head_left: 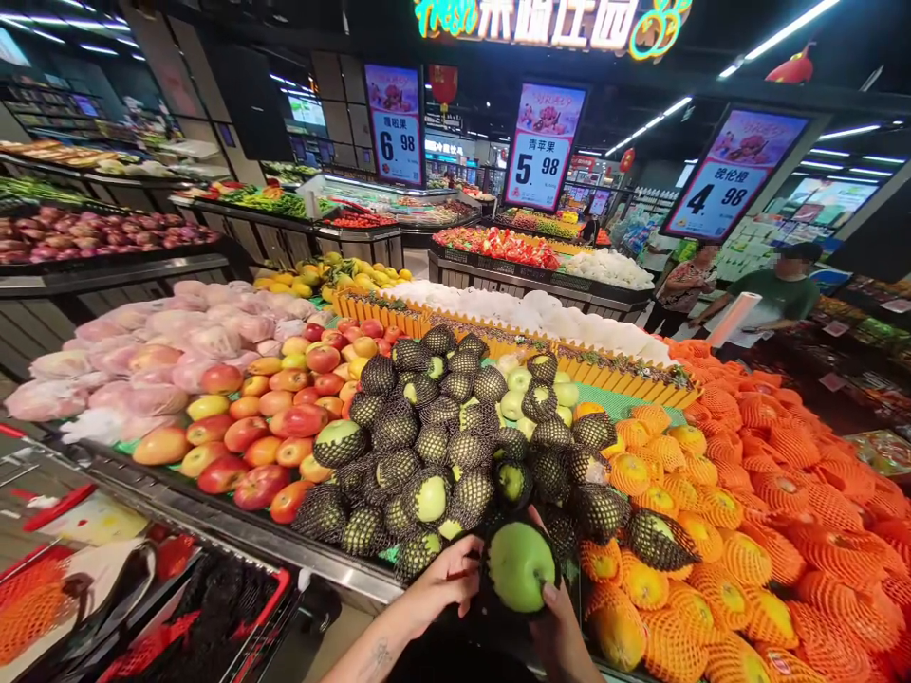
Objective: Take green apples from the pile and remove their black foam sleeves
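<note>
A bare green apple [522,564] faces me at the front edge of the display, with dark netting around its left side. My right hand [559,607] grips it from the right, thumb by the stem. On its left, my left hand [448,574] has its fingers curled at the black foam net [490,596]; exactly what they pinch is partly hidden. Just beyond both hands lies a heap of green apples in black nets [427,446]. A few un-netted green apples [517,403] show behind that heap.
Red apples [274,427] and bagged pink fruit [157,351] lie to the left. Oranges in orange nets [712,531] fill the right. A red-rimmed cart [274,607] stands front left, beside the metal display edge [348,569]. Two people [772,294] stand back right.
</note>
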`<state>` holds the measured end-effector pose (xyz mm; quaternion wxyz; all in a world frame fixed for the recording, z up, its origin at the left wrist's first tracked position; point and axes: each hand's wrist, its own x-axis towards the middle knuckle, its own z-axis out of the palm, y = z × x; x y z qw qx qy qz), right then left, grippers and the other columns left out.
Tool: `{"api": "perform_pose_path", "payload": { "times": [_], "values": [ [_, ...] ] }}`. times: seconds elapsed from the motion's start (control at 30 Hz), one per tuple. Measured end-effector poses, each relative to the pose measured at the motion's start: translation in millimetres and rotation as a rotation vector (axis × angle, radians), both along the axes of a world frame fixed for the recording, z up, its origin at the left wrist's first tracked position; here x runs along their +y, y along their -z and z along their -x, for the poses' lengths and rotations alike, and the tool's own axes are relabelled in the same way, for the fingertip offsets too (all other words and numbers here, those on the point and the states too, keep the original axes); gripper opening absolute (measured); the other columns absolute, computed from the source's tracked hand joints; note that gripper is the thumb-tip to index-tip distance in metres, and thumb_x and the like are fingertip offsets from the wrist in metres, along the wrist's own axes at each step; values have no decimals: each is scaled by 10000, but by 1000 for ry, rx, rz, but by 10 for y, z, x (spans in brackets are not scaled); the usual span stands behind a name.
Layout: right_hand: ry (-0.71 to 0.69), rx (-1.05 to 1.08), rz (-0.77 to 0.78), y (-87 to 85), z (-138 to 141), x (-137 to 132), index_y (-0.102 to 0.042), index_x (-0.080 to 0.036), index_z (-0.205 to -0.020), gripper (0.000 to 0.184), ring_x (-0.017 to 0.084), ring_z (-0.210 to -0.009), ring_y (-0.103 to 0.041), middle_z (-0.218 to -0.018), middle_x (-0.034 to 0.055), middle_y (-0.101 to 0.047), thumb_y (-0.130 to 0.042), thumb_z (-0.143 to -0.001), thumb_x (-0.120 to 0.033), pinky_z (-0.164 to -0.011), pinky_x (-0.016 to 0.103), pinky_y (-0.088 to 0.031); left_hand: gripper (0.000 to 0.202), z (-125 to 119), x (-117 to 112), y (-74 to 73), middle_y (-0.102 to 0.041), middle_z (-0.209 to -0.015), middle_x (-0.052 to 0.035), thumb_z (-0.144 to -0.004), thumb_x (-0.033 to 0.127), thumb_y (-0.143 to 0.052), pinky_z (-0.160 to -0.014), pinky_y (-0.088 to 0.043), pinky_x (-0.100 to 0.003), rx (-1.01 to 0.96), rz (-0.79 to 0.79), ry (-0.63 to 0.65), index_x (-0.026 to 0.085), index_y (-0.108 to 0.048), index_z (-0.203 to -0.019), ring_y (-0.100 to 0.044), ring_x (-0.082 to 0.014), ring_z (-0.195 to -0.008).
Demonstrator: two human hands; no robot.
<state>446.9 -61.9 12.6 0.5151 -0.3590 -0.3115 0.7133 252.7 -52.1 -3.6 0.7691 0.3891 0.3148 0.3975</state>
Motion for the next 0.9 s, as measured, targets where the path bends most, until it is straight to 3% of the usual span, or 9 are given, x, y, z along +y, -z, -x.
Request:
{"api": "perform_pose_path", "payload": {
  "times": [0.1, 0.23, 0.33, 0.4, 0.5, 0.57, 0.67, 0.77, 0.9],
  "values": [
    [-11, 40, 26, 14, 25, 10, -431, -345, -1520, 939, 394, -1299, -570, -1359, 78, -680, -737, -692, -664, -1070, 544, -468, 515, 66, -3, 8, -631, -779, 3, -649, 429, -849, -512, -317, -201, 63, -29, 98, 189, -606, -1035, -520, -91, -572],
    [34, 26, 15, -37, 27, 20, -476, -292, -1500, 932, 390, -1332, -538, -1316, 103, -704, -766, -687, -642, -1103, 544, -436, 316, 160, 62, 4, -599, -689, 7, -730, 415, -797, -621, -355, -240, 337, -158, 97, 150, -626, -762, -500, -112, -641],
    [133, -5, 4, -96, 87, 16, -506, -286, -1478, 946, 392, -1358, -516, -1347, 104, -686, -807, -656, -645, -1127, 534, -412, 206, 272, 160, -48, -649, -792, -26, -797, 344, -726, -733, -420, -280, 525, -265, -32, 151, -658, -820, -574, -168, -784],
    [175, -59, -31, -151, 158, 24, -525, -303, -1458, 907, 380, -1391, -487, -1423, 89, -636, -814, -665, -634, -1149, 517, -391, 216, 401, 225, -134, -675, -943, -63, -838, 332, -680, -799, -452, -305, 500, -291, -132, 163, -665, -971, -609, -211, -921],
    [180, -236, -135, -253, 294, 60, -551, -311, -1430, 836, 374, -1430, -439, -1531, 74, -535, -820, -690, -593, -1176, 513, -354, 381, 675, 303, -343, -612, -1284, -115, -925, 421, -577, -945, -473, -371, 330, -382, -169, 213, -609, -1242, -570, -274, -1190],
    [162, -342, -192, -319, 411, 87, -569, -310, -1412, 816, 376, -1442, -420, -1545, 76, -519, -835, -686, -570, -1184, 518, -342, 521, 862, 344, -501, -476, -1490, -127, -928, 495, -571, -1101, -400, -453, 280, -536, -94, 244, -536, -1383, -441, -323, -1379],
    [122, -347, -226, -372, 647, 115, -554, -330, -1422, 825, 369, -1414, -462, -1509, 74, -559, -853, -682, -536, -1167, 516, -375, 954, 1051, 400, -673, -337, -1607, -142, -711, 546, -821, -1213, -268, -527, 366, -742, 82, 278, -389, -1519, -304, -387, -1483],
    [121, -291, -200, -354, 920, 132, -585, -325, -1386, 788, 370, -1358, -521, -1449, 77, -611, -851, -678, -548, -1140, 519, -408, 1213, 1120, 447, -688, -336, -1610, -153, -528, 438, -953, -1222, -271, -535, 470, -771, 214, 296, -313, -1548, -355, -401, -1459],
    [115, -239, -152, -327, 1210, 136, -614, -321, -1353, 766, 366, -1342, -536, -1406, 81, -644, -840, -675, -596, -1142, 522, -398, 1169, 1200, 477, -546, -432, -1539, -167, -541, 341, -933, -1194, -333, -526, 531, -674, 165, 252, -304, -1523, -447, -386, -1394]
  ]
}}
